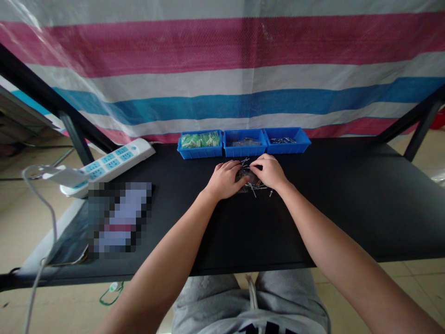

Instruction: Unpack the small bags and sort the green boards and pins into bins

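Note:
Both hands work over a small pile of thin metal pins (254,189) and clear plastic bags (249,174) on the black table. My left hand (225,180) lies on the pile's left side, fingers stretched out and thumb resting on a bag. My right hand (269,170) is at the right side, thumb and forefinger pinched together at the pile's top edge. Whatever sits between those fingertips is too small to make out. One short metal piece (271,193) lies just below the right hand. The hands partly hide the pile.
Behind the pile stand three blue bins: one with green-tinted packets (200,140), a middle bin (245,150) with clear bags, and a right bin (288,147) with metal pins. At left lie a power strip (111,162) with a plugged-in charger (66,176) and a blurred-out flat object (125,215).

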The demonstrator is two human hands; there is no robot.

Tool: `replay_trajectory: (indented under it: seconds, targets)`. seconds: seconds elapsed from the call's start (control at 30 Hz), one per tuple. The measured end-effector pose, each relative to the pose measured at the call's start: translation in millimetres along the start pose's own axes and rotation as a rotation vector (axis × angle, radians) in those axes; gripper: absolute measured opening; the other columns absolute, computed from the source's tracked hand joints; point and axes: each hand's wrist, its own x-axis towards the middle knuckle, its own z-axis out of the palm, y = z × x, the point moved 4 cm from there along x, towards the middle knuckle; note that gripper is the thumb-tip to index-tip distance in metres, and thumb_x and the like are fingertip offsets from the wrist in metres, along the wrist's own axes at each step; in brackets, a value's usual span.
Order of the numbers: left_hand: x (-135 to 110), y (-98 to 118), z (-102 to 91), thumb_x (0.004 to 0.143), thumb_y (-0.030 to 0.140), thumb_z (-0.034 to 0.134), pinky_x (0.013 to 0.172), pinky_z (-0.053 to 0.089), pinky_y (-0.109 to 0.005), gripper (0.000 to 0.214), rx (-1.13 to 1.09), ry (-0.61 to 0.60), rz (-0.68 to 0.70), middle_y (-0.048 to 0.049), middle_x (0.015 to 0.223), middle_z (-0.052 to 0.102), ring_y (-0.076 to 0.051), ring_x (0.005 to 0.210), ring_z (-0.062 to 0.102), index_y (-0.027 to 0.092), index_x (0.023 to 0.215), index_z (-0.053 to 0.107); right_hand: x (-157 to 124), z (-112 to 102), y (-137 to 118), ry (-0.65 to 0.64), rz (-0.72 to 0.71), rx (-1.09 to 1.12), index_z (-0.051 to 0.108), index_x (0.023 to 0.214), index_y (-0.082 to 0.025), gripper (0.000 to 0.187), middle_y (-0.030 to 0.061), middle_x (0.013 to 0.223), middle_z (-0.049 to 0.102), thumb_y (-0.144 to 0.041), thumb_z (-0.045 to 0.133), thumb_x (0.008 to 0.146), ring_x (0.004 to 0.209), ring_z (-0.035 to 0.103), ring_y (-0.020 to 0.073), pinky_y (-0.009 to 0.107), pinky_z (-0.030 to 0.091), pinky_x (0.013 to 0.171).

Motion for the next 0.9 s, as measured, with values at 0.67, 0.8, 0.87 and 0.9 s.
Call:
replay_trajectory:
  seconds: [0.67, 0.8, 0.87, 0.9]
  targets:
    - [-8, 16, -22.0, 0.094, 0.024, 0.048, 0.080, 0.048, -0.036, 0.022, 0.078, 0.186, 0.250, -0.0082, 0.084, 0.070, -0.020, 0.082, 0.066, 0.015, 0.105, 0.065, -13, -15, -43, -0.141, -0.087, 0.233, 0.057, 0.079, -0.018, 0.018, 0.0073, 0.082, 0.063, -0.025, 0.047, 0.092, 0.080, 0.059, 0.0193, 0.032, 0.045, 0.074]
    - [-10, 21, -21.0, 0.092, 0.018, 0.048, 0.080, 0.051, -0.034, 0.035, -0.006, 0.138, 0.263, -0.0135, 0.104, 0.069, -0.022, 0.091, 0.066, 0.012, 0.126, 0.054, -14, -18, -49, -0.086, -0.075, 0.309, 0.056, 0.076, -0.019, 0.021, 0.0051, 0.077, 0.061, -0.030, 0.050, 0.092, 0.072, 0.057, 0.0170, 0.029, 0.044, 0.069]
    - [-10, 23, -21.2, 0.092, 0.018, 0.046, 0.077, 0.052, -0.032, 0.041, -0.101, 0.150, 0.242, -0.0145, 0.107, 0.067, -0.021, 0.092, 0.065, 0.012, 0.132, 0.049, -14, -22, -51, -0.050, -0.053, 0.358, 0.057, 0.076, -0.018, 0.024, 0.0043, 0.076, 0.061, -0.036, 0.052, 0.091, 0.068, 0.056, 0.0158, 0.028, 0.043, 0.066]
    - [-10, 24, -21.7, 0.093, 0.019, 0.045, 0.076, 0.052, -0.030, 0.041, -0.155, 0.170, 0.217, -0.0138, 0.104, 0.066, -0.020, 0.089, 0.065, 0.011, 0.132, 0.050, -13, -25, -51, -0.030, -0.036, 0.374, 0.058, 0.077, -0.018, 0.026, 0.0041, 0.075, 0.061, -0.039, 0.053, 0.091, 0.066, 0.055, 0.0153, 0.028, 0.042, 0.064]
